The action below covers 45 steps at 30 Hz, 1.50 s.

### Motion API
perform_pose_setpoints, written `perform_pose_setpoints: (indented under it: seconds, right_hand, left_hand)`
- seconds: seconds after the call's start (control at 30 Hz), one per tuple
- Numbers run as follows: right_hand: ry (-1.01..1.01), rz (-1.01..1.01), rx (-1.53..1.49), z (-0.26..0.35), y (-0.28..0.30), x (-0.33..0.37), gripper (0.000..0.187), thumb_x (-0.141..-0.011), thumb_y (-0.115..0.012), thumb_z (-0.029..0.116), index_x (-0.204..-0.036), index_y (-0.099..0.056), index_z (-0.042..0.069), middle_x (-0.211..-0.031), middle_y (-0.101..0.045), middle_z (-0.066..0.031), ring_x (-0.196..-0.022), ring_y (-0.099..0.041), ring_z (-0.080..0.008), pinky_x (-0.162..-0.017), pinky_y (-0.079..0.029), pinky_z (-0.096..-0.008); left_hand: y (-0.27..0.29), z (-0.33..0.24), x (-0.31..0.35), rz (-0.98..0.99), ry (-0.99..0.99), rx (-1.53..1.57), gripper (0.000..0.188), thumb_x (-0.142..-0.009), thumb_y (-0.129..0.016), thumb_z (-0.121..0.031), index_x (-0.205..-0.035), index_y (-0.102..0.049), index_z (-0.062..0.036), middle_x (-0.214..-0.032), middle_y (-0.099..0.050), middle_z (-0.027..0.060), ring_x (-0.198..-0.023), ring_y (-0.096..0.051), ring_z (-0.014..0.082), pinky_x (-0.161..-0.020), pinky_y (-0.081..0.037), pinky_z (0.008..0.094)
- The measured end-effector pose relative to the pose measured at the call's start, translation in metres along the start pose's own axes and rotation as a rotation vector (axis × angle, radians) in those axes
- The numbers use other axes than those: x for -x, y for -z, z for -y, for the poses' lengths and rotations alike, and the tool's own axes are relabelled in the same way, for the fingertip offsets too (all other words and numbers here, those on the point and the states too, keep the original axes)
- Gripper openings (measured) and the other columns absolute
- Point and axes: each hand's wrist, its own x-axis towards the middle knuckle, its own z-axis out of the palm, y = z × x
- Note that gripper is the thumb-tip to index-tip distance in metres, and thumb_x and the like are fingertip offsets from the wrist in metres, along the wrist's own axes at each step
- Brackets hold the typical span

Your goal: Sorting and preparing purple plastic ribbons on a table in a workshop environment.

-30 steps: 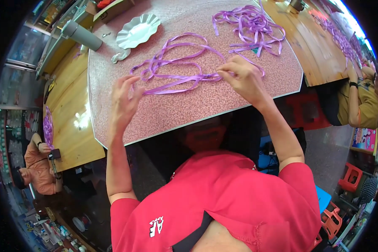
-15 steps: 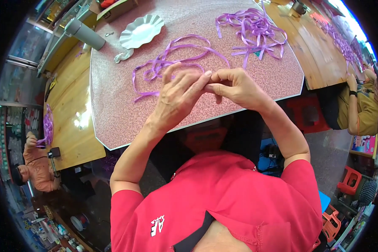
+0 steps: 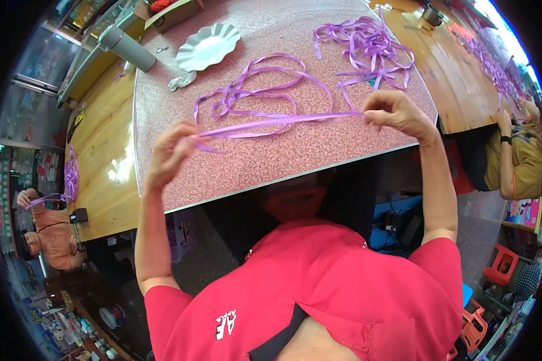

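A purple ribbon [image 3: 283, 120] is stretched nearly straight between my two hands, above the near part of the pink speckled table mat [image 3: 271, 157]. My left hand [image 3: 173, 151] is closed on its left end, fingers slightly blurred. At the other end, my right hand [image 3: 392, 113] pinches the ribbon between thumb and forefinger. Just beyond the stretched length, loose loops of purple ribbon [image 3: 295, 61] lie on the mat. A short ribbon tail hangs beside my left hand.
A heap of purple ribbons [image 3: 373, 48] lies at the far right. At the far left are a white scalloped dish [image 3: 208, 48], a grey tumbler [image 3: 129, 49] and a cardboard box [image 3: 173, 15]. Co-workers sit at the left [image 3: 57, 237] and right [image 3: 518, 153], with purple ribbons near them.
My hands, together over the mat's middle before, have moved apart to left and right, drawing the ribbon out between them. The left co-worker's hand has shifted outward with a purple ribbon.
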Motion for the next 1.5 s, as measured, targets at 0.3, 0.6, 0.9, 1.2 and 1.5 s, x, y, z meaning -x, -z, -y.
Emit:
perform_pose_setpoints:
  seconds: [0.3,0.6,0.9,1.2,1.5]
  right_hand:
    - [-0.125,-0.294,0.166,-0.057,0.062,0.036,0.016,-0.089,-0.068,0.015,-0.094,-0.064,0.001,-0.079,-0.063,-0.0015,-0.069,-0.060,-0.0081,-0.065,-0.050,-0.0234]
    - [-0.034,-0.297,-0.155,-0.048,0.019,0.019,0.017,-0.089,-0.069,0.014,-0.099,-0.065,0.002,-0.080,-0.064,-0.0014,-0.067,-0.061,-0.0084,-0.065,-0.053,-0.0245]
    - [0.082,-0.319,-0.572,-0.007,-0.034,0.014,0.018,-0.090,-0.067,0.012,-0.104,-0.066,0.001,-0.079,-0.063,-0.0032,-0.065,-0.060,-0.0089,-0.063,-0.057,-0.0298]
    - [0.123,-0.306,-0.655,0.012,-0.075,0.016,0.021,-0.091,-0.067,0.014,-0.106,-0.065,0.000,-0.078,-0.064,-0.0048,-0.061,-0.059,-0.0103,-0.060,-0.056,-0.0298]
    - [0.337,-0.340,-0.688,-0.002,-0.102,0.010,0.030,-0.086,-0.070,0.003,-0.114,-0.062,-0.002,-0.100,-0.066,-0.0076,-0.084,-0.064,-0.0136,-0.071,-0.056,-0.0289]
  left_hand:
    - [0.107,0.084,0.067,-0.472,0.157,0.298,0.024,-0.100,-0.046,-0.020,-0.082,-0.052,-0.0057,-0.085,-0.055,0.0053,-0.086,-0.055,0.0171,-0.085,-0.043,0.0333]
    - [0.123,0.115,0.070,-0.637,0.548,-0.273,0.031,-0.098,-0.053,-0.035,-0.093,-0.058,-0.0049,-0.082,-0.056,0.0026,-0.072,-0.050,0.0121,-0.071,-0.041,0.0266]
    - [-0.037,-0.001,-0.007,-0.467,-0.093,-0.137,0.021,-0.100,-0.052,-0.017,-0.105,-0.064,-0.0001,-0.101,-0.067,0.0101,-0.093,-0.062,0.0162,-0.083,-0.049,0.0297]
    - [-0.240,-0.035,-0.079,0.105,0.131,1.154,0.051,-0.103,-0.045,-0.029,-0.142,-0.039,0.0028,-0.143,-0.045,0.0163,-0.130,-0.046,0.0231,-0.109,-0.036,0.0372]
    - [-0.220,-0.077,-0.081,0.043,0.235,1.358,0.048,-0.103,-0.039,-0.029,-0.137,-0.044,0.0041,-0.137,-0.051,0.0136,-0.126,-0.049,0.0204,-0.107,-0.037,0.0362]
